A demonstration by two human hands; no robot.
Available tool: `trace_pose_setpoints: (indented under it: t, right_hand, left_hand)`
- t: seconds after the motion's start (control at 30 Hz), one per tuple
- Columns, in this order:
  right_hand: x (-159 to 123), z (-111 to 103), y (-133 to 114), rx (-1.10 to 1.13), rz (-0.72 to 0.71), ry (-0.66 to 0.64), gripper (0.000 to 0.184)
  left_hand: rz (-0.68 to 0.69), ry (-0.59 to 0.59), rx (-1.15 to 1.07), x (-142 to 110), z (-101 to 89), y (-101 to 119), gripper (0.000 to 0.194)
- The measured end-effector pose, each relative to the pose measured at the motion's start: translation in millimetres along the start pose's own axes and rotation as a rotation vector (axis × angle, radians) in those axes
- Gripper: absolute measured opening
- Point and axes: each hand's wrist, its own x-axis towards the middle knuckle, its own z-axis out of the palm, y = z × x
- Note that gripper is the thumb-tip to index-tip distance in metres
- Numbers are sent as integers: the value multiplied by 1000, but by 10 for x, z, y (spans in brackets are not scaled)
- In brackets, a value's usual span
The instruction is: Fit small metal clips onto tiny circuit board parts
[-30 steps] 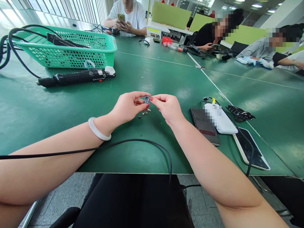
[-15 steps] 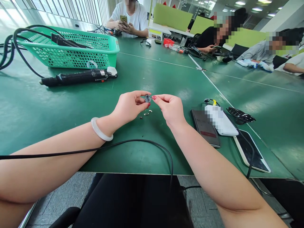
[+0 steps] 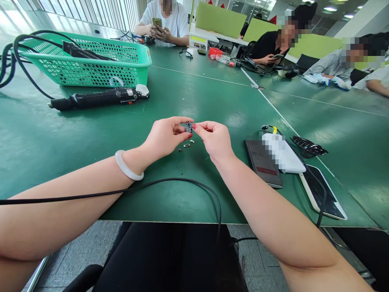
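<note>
Between thumb and fingers, my left hand pinches a small grey block-shaped part with metal bits on it, above the green table. My right hand is closed in a pinch, its fingertips against the right side of that part. Whatever lies between the right fingertips is too small to name. Just below the hands, a small metal plate, a curved metal bit and a tiny dark piece lie on the table.
A black electric screwdriver lies before a green basket at left. On the right are a dark phone, a white device, another phone and a black hair clip. A black cable crosses in front. People sit beyond.
My right hand has moved slightly left, bringing its fingertips up against the grey part. My left hand still holds the part in nearly the same place.
</note>
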Motion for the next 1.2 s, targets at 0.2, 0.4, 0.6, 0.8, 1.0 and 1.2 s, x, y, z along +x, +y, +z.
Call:
trace_pose_setpoints:
  t: [0.2, 0.4, 0.6, 0.8, 1.0, 1.2]
  right_hand:
    - [-33, 35, -40, 33, 52, 34, 27]
    - [-35, 41, -37, 76, 90, 38, 28]
    - [-31, 43, -19, 87, 85, 17, 27]
    - [-19, 42, 4, 46, 68, -7, 25]
    - [11, 26, 57, -62, -57, -12, 27]
    - [-5, 22, 8, -94, -101, -3, 23]
  left_hand:
    - [-13, 2, -6, -7, 6, 10, 42]
    - [-39, -9, -70, -12, 13, 21, 43]
    - [-10, -23, -81, 0, 19, -32, 42]
    - [-18, -22, -65, -1, 23, -33, 41]
    - [-62, -29, -184, 9, 37, -38, 42]
    - [-60, -31, -272, 16, 48, -44, 40]
